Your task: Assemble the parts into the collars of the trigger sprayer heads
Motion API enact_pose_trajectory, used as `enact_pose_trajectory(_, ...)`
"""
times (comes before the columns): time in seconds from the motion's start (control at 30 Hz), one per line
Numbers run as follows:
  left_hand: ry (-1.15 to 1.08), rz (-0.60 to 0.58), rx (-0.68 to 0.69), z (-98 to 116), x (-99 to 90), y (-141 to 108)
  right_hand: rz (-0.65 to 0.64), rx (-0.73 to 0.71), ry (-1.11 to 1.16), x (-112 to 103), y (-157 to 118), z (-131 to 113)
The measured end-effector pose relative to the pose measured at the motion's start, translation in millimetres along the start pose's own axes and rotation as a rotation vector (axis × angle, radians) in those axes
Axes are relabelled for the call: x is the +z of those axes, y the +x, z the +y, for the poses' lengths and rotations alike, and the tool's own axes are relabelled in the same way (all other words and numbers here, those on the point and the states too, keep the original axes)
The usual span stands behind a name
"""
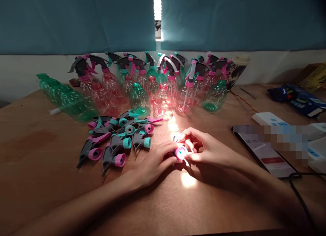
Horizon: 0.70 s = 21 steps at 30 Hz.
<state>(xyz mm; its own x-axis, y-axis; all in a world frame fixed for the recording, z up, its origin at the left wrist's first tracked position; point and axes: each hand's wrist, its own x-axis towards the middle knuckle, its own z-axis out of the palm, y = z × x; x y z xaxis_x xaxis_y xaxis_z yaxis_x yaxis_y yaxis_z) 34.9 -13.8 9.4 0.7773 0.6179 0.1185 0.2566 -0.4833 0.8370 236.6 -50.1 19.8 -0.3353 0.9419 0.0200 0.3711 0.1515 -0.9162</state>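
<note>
Both hands meet over the table in a patch of bright light. My left hand (160, 160) is closed round a spray head with a pink collar (181, 152), whose round opening faces me. From the right, the fingers of my right hand (201, 146) are bent against the same spray head, with the thumb at the collar's edge. Glare and fingers hide most of its body. Left of my hands lies a pile of loose grey spray heads (115, 147) with pink or teal collars.
Behind stand pink bottles (163, 98) and green bottles (139, 98), several with spray heads on. Green bottles (73, 101) lean at the left. A phone (265, 151), white power strips (271, 119), a cable (303, 202) and a blue packet (300, 98) are at the right.
</note>
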Motion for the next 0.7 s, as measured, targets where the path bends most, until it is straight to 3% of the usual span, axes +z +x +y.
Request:
enact_pose_trajectory(0.37,-0.027,0.014,-0.048,-5.8,3.1,0.0,-0.021,-0.033,-0.316,-2.1,8.4,-23.1)
enact_pose_trajectory(0.47,0.005,0.048,-0.002,-8.0,2.6,0.4,-0.013,-0.029,-0.261,7.9,6.6,-21.8)
enact_pose_trajectory(0.6,0.025,0.084,-0.008,-7.8,2.4,0.6,0.091,-0.044,-0.092,20.1,2.7,-11.1)
enact_pose_trajectory(0.7,0.032,0.084,-0.005,-6.9,3.1,0.0,0.062,0.019,0.036,18.1,2.0,-6.9)
